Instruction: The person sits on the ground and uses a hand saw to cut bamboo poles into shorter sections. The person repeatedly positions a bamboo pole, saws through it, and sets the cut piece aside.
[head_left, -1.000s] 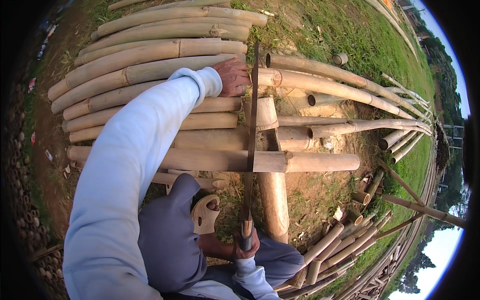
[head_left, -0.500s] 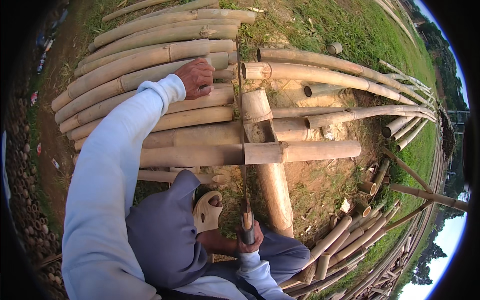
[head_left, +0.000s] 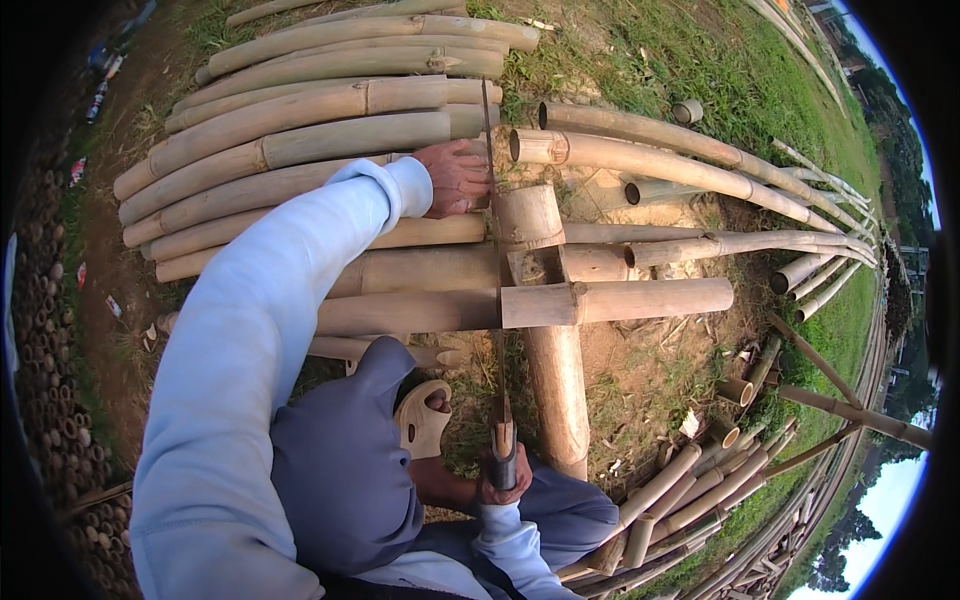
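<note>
My left hand (head_left: 455, 178) presses flat on a stack of long bamboo poles (head_left: 300, 150), beside the top of a thick support bamboo (head_left: 555, 380) that runs toward me. A cross pole (head_left: 620, 300) lies over that support. My right hand (head_left: 503, 475) is shut on the handle of a hand saw (head_left: 497, 330), low in the view by my knee. The thin blade runs away from me, crosses the cross pole just left of the support, and ends near my left hand.
More bamboo poles (head_left: 680, 150) fan out to the right over grass. Short offcuts (head_left: 735, 390) and several poles (head_left: 680, 490) lie at lower right. My sandalled foot (head_left: 425, 415) rests under the stack. Stacked bamboo ends (head_left: 50, 400) line the left edge.
The saw blade has slid forward, away from me, across the cross pole. My left hand shifted right along the stack, back next to the support bamboo.
</note>
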